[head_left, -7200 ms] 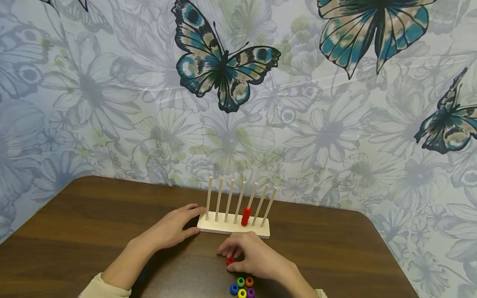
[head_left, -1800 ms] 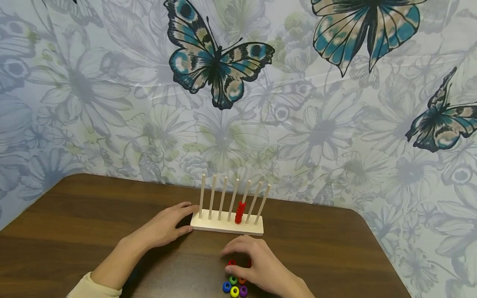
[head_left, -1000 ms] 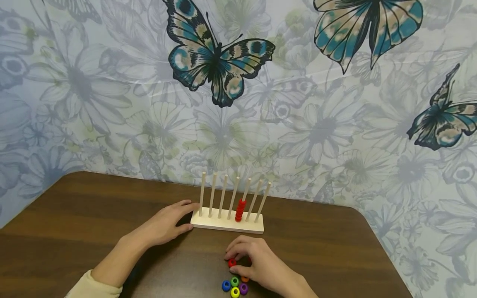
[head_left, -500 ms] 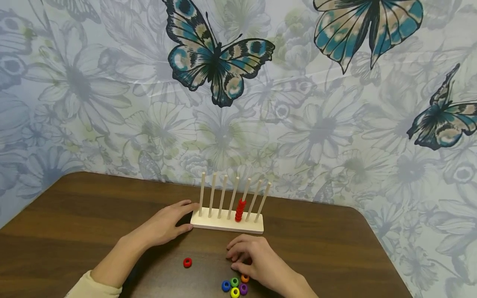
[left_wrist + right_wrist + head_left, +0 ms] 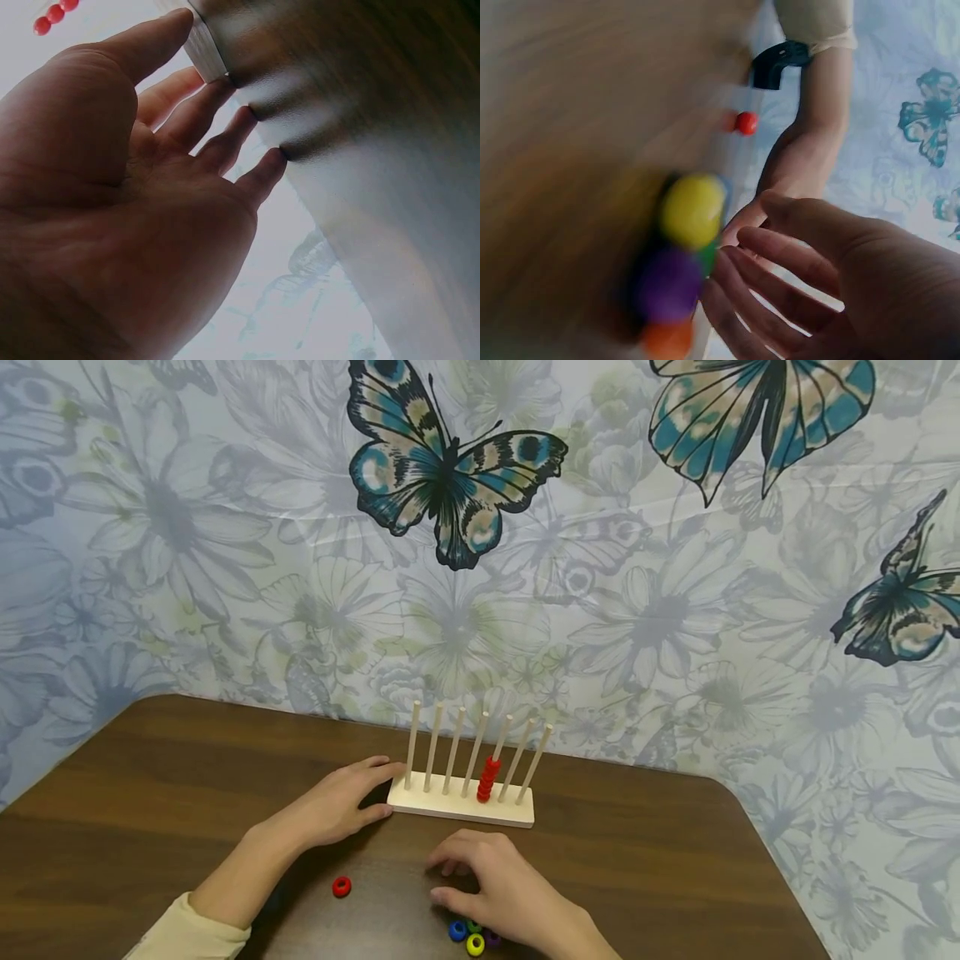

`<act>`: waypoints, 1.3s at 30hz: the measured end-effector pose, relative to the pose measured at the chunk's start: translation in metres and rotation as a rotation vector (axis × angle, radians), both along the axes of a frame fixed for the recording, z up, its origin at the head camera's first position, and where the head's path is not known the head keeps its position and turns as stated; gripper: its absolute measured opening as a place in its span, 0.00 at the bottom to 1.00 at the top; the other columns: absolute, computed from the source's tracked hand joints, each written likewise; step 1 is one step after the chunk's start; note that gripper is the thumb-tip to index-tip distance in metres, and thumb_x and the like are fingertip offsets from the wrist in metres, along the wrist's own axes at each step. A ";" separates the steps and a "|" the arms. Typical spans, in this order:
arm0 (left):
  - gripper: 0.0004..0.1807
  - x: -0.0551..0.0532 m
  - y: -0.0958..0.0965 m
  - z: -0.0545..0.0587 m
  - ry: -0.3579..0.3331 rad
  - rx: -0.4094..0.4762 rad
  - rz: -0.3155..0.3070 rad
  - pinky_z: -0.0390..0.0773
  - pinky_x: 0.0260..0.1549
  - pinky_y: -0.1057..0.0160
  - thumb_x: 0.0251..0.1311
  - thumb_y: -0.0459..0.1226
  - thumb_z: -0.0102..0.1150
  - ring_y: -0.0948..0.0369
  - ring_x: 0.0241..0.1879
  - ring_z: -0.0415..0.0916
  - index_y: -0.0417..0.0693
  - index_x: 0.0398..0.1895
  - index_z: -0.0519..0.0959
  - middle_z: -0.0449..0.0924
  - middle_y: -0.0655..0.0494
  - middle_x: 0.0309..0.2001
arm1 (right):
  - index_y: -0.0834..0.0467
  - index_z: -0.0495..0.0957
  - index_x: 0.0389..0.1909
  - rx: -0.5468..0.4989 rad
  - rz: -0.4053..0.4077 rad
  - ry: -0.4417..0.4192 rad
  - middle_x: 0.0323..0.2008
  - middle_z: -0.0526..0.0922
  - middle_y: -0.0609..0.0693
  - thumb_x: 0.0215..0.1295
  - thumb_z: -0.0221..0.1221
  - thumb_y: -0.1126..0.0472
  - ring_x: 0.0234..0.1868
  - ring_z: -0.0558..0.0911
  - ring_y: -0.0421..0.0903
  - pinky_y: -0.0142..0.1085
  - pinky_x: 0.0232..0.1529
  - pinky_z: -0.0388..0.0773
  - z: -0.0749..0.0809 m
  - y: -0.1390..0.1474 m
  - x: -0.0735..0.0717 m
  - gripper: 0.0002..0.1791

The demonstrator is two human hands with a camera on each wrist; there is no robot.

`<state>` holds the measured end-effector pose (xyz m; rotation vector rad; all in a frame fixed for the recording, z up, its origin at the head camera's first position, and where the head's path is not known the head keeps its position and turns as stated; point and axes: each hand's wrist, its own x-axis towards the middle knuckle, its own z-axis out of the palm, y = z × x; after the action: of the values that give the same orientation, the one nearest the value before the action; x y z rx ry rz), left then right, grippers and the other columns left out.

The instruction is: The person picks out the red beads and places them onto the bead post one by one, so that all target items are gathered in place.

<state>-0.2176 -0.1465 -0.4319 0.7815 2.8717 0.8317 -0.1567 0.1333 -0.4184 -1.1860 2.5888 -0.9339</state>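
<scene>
The left hand (image 5: 341,806) lies flat on the table (image 5: 150,793), fingers straight, fingertips against the left end of the peg rack (image 5: 461,806). A stack of red beads (image 5: 488,779) sits on one peg. The right hand (image 5: 495,893) hovers over the coloured beads (image 5: 475,943), fingers loosely curled and apparently holding nothing, though blur hides detail. A loose red bead (image 5: 342,886) lies on the table between the forearms.

Head view evenly lit and sharp; soft shadows lie under both forearms on the table (image 5: 150,793). Left wrist view shows pale glare streaks across the tabletop. Right wrist view is motion-blurred: beads (image 5: 690,214) smeared, unfocused.
</scene>
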 end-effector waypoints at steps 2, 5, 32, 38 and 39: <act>0.32 0.000 -0.001 0.001 -0.004 0.000 -0.001 0.75 0.64 0.32 0.71 0.41 0.68 0.35 0.72 0.69 0.45 0.76 0.72 0.68 0.33 0.75 | 0.52 0.86 0.53 0.018 -0.006 0.011 0.48 0.88 0.41 0.72 0.69 0.56 0.47 0.84 0.31 0.25 0.49 0.83 0.005 -0.010 0.001 0.12; 0.32 0.001 -0.004 0.002 -0.007 0.005 -0.003 0.75 0.64 0.32 0.71 0.40 0.68 0.34 0.72 0.68 0.44 0.76 0.72 0.68 0.33 0.75 | 0.54 0.87 0.53 0.015 -0.029 0.030 0.48 0.89 0.42 0.71 0.70 0.56 0.45 0.84 0.30 0.24 0.47 0.82 0.010 -0.028 0.001 0.13; 0.32 0.002 -0.004 0.005 -0.018 0.033 -0.011 0.75 0.63 0.31 0.71 0.40 0.67 0.33 0.71 0.69 0.45 0.76 0.71 0.66 0.31 0.75 | 0.45 0.92 0.35 0.162 -0.011 0.258 0.31 0.82 0.33 0.59 0.78 0.57 0.32 0.73 0.21 0.11 0.34 0.66 -0.005 -0.119 0.007 0.05; 0.32 0.001 -0.002 0.004 -0.021 0.027 -0.019 0.76 0.62 0.32 0.71 0.39 0.67 0.33 0.71 0.70 0.45 0.76 0.72 0.66 0.31 0.75 | 0.48 0.91 0.34 0.126 -0.041 0.227 0.30 0.82 0.35 0.58 0.79 0.58 0.30 0.74 0.20 0.10 0.33 0.67 -0.004 -0.115 0.010 0.06; 0.32 0.001 -0.001 0.004 -0.021 0.029 -0.019 0.76 0.62 0.32 0.71 0.39 0.67 0.33 0.71 0.70 0.45 0.76 0.72 0.67 0.31 0.75 | 0.48 0.91 0.34 0.114 -0.044 0.209 0.31 0.82 0.35 0.59 0.79 0.59 0.30 0.75 0.20 0.10 0.33 0.68 -0.002 -0.113 0.010 0.06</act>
<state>-0.2165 -0.1480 -0.4280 0.7971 2.8350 0.8757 -0.1468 0.0199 -0.4209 -1.2618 2.7975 -0.6926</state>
